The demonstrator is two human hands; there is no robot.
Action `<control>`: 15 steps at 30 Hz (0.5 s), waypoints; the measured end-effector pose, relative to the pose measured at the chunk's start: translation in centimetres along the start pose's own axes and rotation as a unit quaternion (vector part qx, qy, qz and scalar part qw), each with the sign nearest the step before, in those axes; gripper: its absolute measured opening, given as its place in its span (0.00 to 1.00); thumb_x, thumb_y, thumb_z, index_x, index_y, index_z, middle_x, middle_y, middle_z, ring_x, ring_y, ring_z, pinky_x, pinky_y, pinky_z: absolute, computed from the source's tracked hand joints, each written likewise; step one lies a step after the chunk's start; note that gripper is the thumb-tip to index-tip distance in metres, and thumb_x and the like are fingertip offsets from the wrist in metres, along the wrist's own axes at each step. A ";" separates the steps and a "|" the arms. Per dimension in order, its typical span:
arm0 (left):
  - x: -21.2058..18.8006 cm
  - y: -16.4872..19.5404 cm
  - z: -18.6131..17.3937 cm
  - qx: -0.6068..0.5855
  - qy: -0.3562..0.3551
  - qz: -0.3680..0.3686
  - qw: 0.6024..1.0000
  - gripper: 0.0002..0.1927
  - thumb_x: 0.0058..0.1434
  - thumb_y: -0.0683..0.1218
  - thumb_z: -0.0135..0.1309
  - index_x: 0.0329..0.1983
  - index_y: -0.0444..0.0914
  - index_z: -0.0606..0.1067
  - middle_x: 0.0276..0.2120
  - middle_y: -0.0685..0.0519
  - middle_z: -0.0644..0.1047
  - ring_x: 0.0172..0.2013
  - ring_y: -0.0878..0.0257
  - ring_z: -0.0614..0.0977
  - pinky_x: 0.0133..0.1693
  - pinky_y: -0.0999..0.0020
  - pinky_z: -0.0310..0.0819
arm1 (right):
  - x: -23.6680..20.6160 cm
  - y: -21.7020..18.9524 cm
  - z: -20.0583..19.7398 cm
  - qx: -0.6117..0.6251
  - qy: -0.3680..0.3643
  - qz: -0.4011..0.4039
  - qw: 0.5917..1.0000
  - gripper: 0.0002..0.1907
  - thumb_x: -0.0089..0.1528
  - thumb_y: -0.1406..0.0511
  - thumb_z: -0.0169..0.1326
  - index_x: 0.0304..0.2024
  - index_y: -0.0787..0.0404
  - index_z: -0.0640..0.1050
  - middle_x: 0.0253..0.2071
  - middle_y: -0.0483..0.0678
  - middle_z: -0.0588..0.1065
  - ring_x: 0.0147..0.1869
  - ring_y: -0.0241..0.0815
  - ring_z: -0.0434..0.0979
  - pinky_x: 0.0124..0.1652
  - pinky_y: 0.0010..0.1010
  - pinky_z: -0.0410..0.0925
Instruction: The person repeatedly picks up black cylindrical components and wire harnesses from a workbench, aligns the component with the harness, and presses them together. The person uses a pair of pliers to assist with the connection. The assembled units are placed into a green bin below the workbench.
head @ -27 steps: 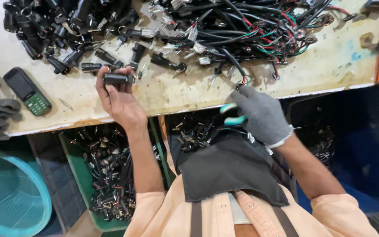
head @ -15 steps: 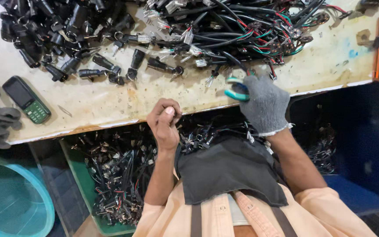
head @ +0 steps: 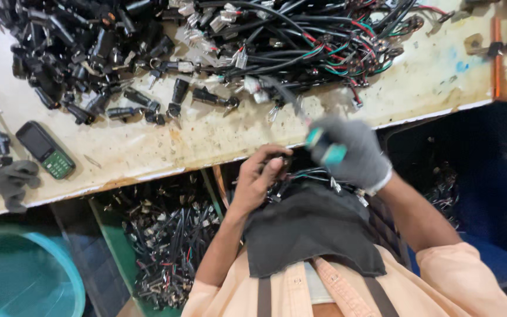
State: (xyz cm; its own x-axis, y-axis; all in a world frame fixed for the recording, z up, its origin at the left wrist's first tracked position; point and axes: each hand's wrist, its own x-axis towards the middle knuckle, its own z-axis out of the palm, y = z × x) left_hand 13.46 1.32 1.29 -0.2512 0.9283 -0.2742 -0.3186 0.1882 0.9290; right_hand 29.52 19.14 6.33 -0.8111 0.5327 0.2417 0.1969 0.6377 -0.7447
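Observation:
My bare left hand [head: 260,177] hovers over my lap just below the table edge, fingers closed on a small black connector with short wires [head: 281,163]. My right hand [head: 350,157], in a grey glove, is close beside it on the right and grips a teal-handled cutting tool [head: 324,147], blurred by motion. Both hands are above a dark cloth [head: 312,232] spread on my lap, with loose wire bits at its top edge. A big pile of black connectors and wire harnesses [head: 218,47] covers the far part of the worn table [head: 218,138].
A mobile phone [head: 46,149] and a spare grey glove [head: 10,183] lie at the table's left. Below the edge stand a green crate of wire scraps [head: 165,246], a teal bucket [head: 24,276] and a dark blue crate [head: 459,176]. An orange-handled tool [head: 496,56] lies far right.
My left hand drew back from the table pile with a black connector, down to my lap. My gloved right hand shifted left toward it with the cutters.

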 end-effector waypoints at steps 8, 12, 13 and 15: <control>1.2 0.0 1.7 0.226 0.054 0.119 0.965 0.13 0.76 0.49 0.49 0.54 0.35 0.75 0.33 0.56 0.79 0.35 0.71 0.76 0.37 0.74 0.71 | -1.6 -0.5 3.0 0.127 0.004 0.043 0.991 0.10 0.60 0.69 0.59 0.44 0.59 0.75 0.31 0.51 0.76 0.33 0.50 0.81 0.33 0.35 0.71; 1.2 0.2 2.1 0.168 0.081 0.105 0.977 0.16 0.74 0.50 0.51 0.54 0.34 0.75 0.26 0.59 0.75 0.27 0.72 0.75 0.32 0.75 0.70 | -2.4 -0.2 3.5 0.305 0.154 0.193 0.920 0.05 0.64 0.71 0.58 0.41 0.60 0.75 0.30 0.50 0.74 0.31 0.44 0.75 0.32 0.33 0.69; 1.0 0.2 2.0 0.134 0.071 0.112 0.982 0.16 0.74 0.51 0.51 0.55 0.34 0.75 0.27 0.58 0.74 0.28 0.72 0.73 0.33 0.74 0.68 | -2.4 -0.6 3.5 0.388 0.200 0.270 0.858 0.03 0.65 0.71 0.58 0.38 0.60 0.76 0.30 0.49 0.74 0.30 0.43 0.73 0.31 0.32 0.68; 0.8 0.2 1.7 0.067 0.049 0.130 0.988 0.18 0.76 0.53 0.51 0.56 0.33 0.74 0.30 0.58 0.73 0.29 0.71 0.70 0.34 0.74 0.66 | -1.6 -1.4 3.5 0.656 0.199 0.179 0.706 0.10 0.63 0.65 0.57 0.28 0.59 0.73 0.22 0.49 0.68 0.26 0.45 0.65 0.33 0.39 0.69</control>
State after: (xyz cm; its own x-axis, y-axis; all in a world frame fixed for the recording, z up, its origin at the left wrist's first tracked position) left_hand 14.73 2.64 1.68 -0.3972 0.9169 -0.0380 -0.1085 -0.0059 0.9941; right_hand 28.68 15.45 4.80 -0.5680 0.8096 -0.1478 -0.5406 -0.5025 -0.6747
